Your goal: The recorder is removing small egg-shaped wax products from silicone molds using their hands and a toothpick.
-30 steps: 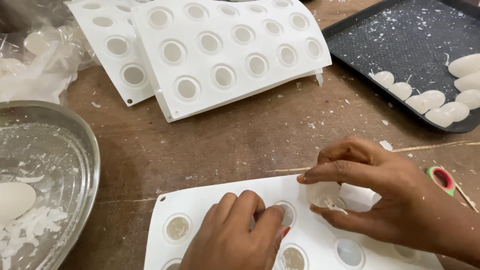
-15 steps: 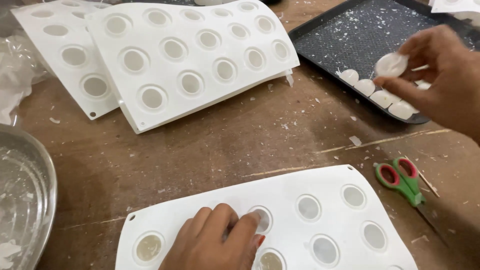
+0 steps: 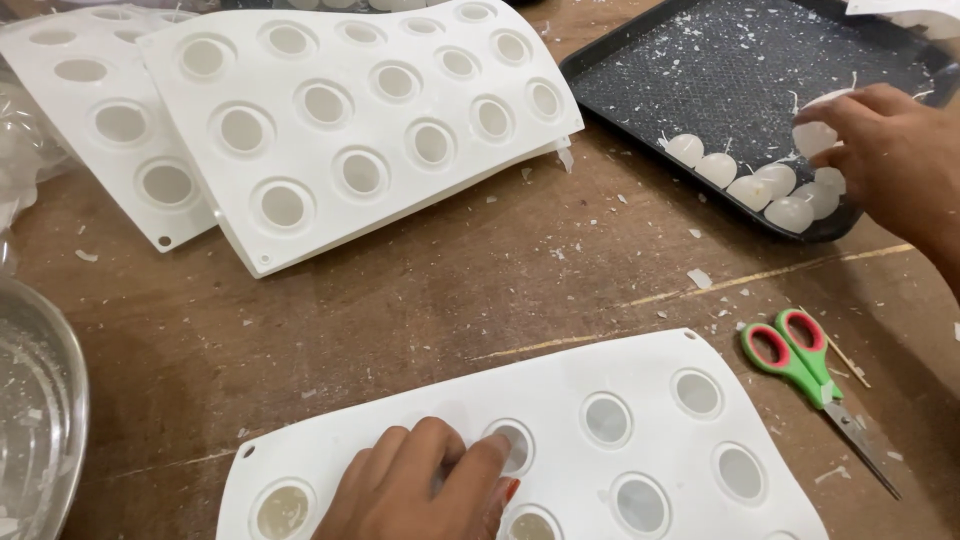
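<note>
My left hand presses down flat on a white mould sheet with round cavities at the near edge of the wooden table. My right hand is over the black tray at the far right and holds a white dome-shaped wax piece in its fingertips. Several similar white domes lie in a row along the tray's near edge, right under that hand.
Two more white mould sheets lie overlapped at the back left. Green-handled scissors rest on the table at the right. A metal bowl sits at the left edge. White flakes are scattered over the table and tray.
My right hand lifted a white dome out of the near mould and carried it to the black tray at the right. My left hand stayed pressed on the mould.
</note>
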